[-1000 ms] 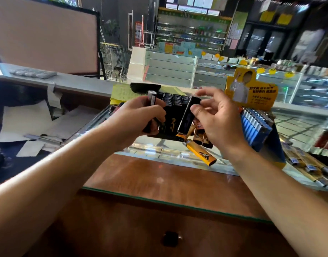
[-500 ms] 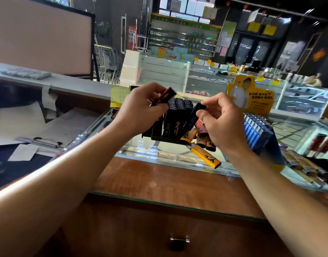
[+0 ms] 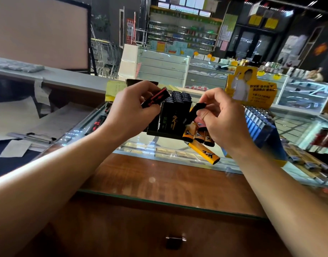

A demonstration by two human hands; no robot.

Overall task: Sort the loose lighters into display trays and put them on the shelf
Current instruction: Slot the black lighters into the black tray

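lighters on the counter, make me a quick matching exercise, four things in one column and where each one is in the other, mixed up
Things:
1. black lighter with red print
2. plain black lighter
3. yellow lighter
4. blue lighters

Places:
A. lying loose on the glass counter
B. pinched in the left hand
C. standing in a tray under the yellow sign
D. held by the right hand

Pairs: 1-B, 2-D, 3-A, 4-C

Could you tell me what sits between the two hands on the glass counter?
In the head view, the black display tray, packed with black lighters, stands between the left hand gripping a black-and-red lighter and the right hand pinching a black lighter.
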